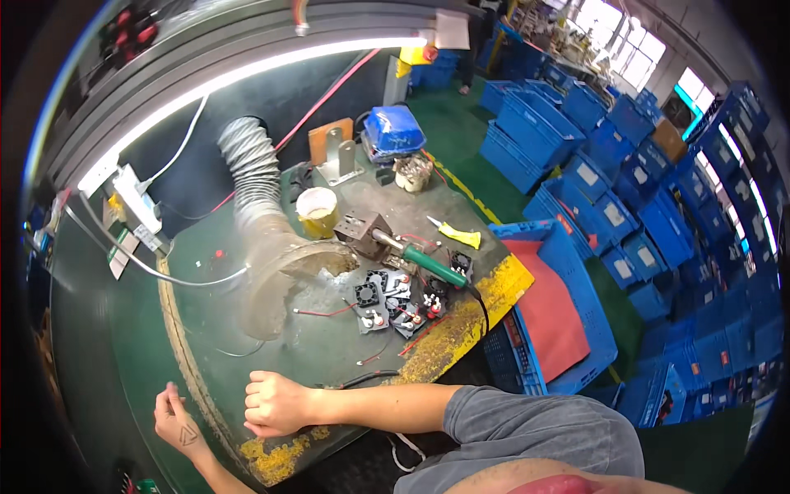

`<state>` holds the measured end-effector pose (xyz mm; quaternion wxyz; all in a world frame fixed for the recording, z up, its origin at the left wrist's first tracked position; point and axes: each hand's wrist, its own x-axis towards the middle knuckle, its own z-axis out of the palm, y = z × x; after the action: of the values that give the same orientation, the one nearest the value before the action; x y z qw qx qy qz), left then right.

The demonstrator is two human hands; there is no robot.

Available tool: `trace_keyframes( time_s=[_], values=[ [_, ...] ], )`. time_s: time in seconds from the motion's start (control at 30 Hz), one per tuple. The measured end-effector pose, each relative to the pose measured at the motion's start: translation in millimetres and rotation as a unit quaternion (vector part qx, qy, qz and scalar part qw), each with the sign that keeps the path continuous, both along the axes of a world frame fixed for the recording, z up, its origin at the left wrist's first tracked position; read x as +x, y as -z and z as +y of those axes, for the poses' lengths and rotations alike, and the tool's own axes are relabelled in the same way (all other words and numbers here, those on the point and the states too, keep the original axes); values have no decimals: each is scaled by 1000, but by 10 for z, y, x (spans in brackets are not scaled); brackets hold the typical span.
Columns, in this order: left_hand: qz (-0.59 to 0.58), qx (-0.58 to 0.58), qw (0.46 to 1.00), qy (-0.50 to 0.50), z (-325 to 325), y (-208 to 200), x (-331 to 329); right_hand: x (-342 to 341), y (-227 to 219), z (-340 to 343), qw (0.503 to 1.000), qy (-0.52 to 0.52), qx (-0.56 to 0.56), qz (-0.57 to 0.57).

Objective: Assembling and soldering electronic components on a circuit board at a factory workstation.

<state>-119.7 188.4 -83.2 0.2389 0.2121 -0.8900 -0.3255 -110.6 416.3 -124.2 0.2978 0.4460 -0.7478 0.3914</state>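
My left hand [177, 424] is over the green surface left of the bench's worn edge strip. Its fingers are drawn together, and anything between them is too small to tell. Curled into a fist, my right hand [278, 404] hovers above the bench's front left corner; its palm side is hidden. Farther in on the bench lies a cluster of small black fans [367, 294] with wires and red and white parts. Beside them a green-handled soldering iron [432, 263] rests in a metal block holder [364, 232]. Neither hand touches these.
A flexible duct [247, 169] ends in a clear hood [267, 276] over the bench. Behind stand a yellow-white cup [318, 212], a metal bracket [338, 156] and a blue box [394, 129]. Yellow-handled tool [457, 234] lies right. Blue crates [539, 123] fill the right side.
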Motion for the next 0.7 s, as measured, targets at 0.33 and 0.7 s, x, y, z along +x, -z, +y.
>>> trace_keyframes(
  time_s=[0.33, 0.7],
  values=[
    [123, 66, 990, -4, -458, 160, 58, -16, -54, -50, 999, -33, 7, -20],
    [74, 312, 935, 152, 285, -282, 321, -5, -177, 0, 998, -35, 46, -27]
  ],
)
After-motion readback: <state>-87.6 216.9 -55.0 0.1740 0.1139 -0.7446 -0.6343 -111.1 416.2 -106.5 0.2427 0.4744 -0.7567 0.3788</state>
